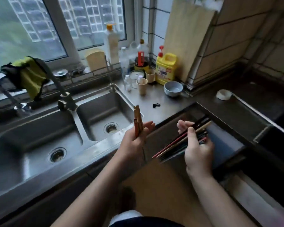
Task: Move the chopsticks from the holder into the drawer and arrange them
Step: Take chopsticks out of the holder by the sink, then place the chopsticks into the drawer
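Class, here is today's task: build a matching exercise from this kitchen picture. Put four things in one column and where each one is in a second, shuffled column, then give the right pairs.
Things
1. brown chopsticks
2. dark chopstick bundle
3. green cloth
4. blue bowl

Places
A. draped on the faucet
B. on the counter near the yellow bottle
C. held upright in the left hand
D. held by the right hand over the open drawer

Pairs: 1-C, 2-D, 3-A, 4-B
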`<action>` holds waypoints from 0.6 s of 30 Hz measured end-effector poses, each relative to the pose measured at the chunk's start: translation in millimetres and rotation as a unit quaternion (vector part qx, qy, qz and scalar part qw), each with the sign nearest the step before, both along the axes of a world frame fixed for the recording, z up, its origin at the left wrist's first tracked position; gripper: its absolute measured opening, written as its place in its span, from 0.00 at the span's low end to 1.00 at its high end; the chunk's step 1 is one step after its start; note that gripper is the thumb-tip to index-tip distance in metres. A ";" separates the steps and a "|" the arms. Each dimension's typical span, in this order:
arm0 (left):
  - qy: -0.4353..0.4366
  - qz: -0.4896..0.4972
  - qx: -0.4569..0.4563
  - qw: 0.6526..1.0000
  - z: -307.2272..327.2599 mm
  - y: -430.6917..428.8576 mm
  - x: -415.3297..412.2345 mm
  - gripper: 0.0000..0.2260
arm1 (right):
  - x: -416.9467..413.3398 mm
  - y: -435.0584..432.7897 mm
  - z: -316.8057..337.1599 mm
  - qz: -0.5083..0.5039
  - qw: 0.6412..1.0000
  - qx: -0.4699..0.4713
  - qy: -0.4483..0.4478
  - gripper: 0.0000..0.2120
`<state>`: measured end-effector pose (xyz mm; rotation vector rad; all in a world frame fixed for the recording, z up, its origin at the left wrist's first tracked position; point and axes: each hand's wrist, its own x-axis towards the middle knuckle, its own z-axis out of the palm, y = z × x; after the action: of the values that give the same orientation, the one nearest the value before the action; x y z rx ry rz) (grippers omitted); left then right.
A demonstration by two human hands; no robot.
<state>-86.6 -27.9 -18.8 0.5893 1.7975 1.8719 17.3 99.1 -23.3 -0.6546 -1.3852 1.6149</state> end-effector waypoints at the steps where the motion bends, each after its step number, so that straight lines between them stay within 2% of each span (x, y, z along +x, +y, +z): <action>1: -0.007 -0.021 -0.003 1.000 -3.7 18.5 8.8 0.12 | 15.7 12.6 -2.9 -0.020 1.000 0.000 -0.008 0.11; 6: 0.074 -0.180 -0.066 0.979 -15.1 108.5 50.2 0.14 | 92.4 73.9 -15.3 -0.138 0.990 0.002 -0.019 0.12; 11: 0.052 -0.292 -0.047 0.954 -32.4 204.9 103.6 0.13 | 163.6 136.9 -33.3 -0.247 0.968 -0.016 -0.037 0.11; 18: 0.041 -0.417 -0.049 0.907 -68.3 331.2 172.0 0.13 | 244.1 220.3 -59.0 -0.341 0.934 -0.026 -0.105 0.10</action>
<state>85.4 303.2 -87.1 1.1807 1.3365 1.1666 261.4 319.3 -82.3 -1.2133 -1.0822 1.0408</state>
